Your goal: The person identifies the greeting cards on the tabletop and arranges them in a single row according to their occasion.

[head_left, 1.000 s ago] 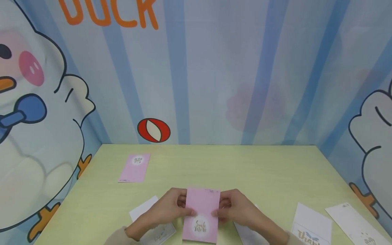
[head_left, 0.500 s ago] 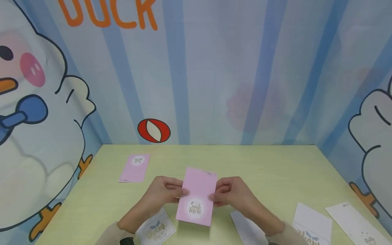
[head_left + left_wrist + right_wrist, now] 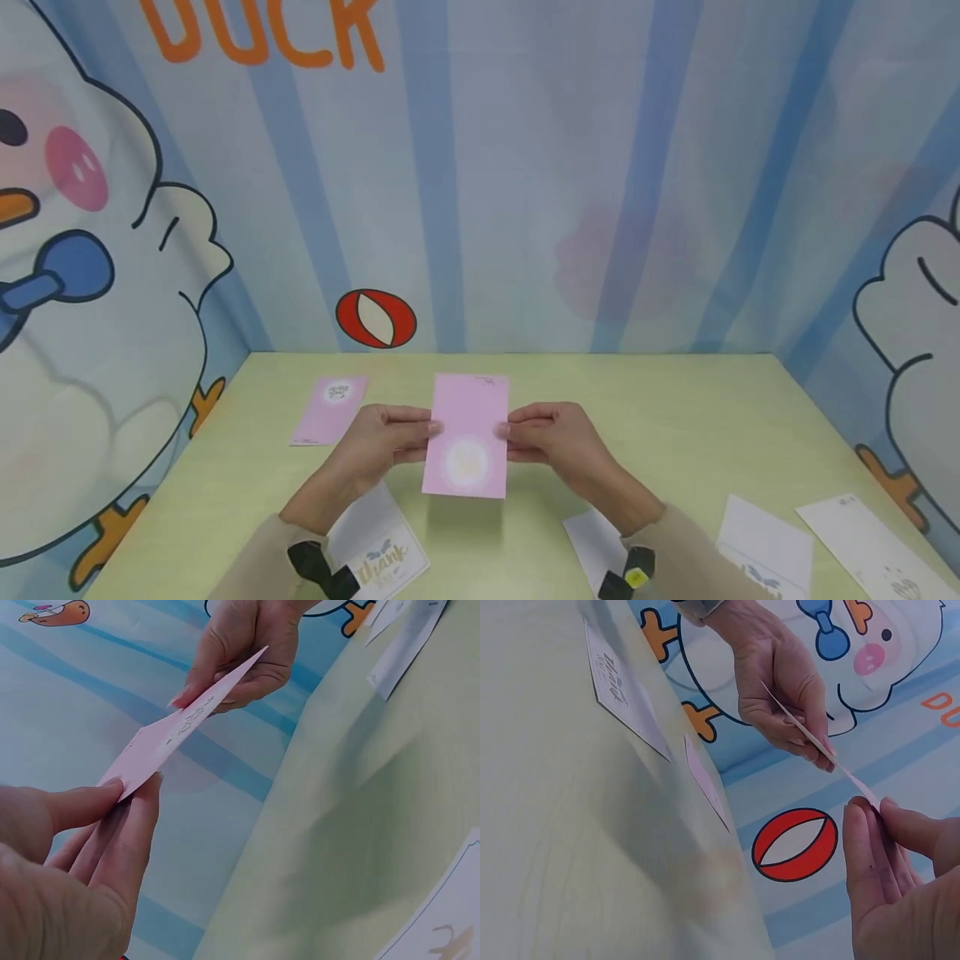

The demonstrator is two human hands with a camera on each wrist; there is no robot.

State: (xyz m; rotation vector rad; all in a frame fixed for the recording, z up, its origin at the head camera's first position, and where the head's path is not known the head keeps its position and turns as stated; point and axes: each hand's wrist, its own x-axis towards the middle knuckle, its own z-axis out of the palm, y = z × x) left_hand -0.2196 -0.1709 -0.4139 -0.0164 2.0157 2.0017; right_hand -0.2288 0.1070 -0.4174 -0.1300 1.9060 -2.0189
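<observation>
A pink card with a pale round patch is held up above the table between both hands. My left hand pinches its left edge, thumb on the front and fingers behind. The right hand pinches the opposite edge the same way. In the left wrist view the pink card is tilted, its gold lettering seen at a slant. The right wrist view catches the pink card nearly edge-on, well off the tabletop. Its back is hidden in the head view.
Another pink card lies at the back left of the table. A white "thank you" card lies below the left forearm, a white card by the right wrist. Further right lie a folded white card and a long white card.
Both hands have raised the pink card up and away from the body, slightly left, off the front of the table. Its "Smile More" lettering has faded from sight in the head view.
</observation>
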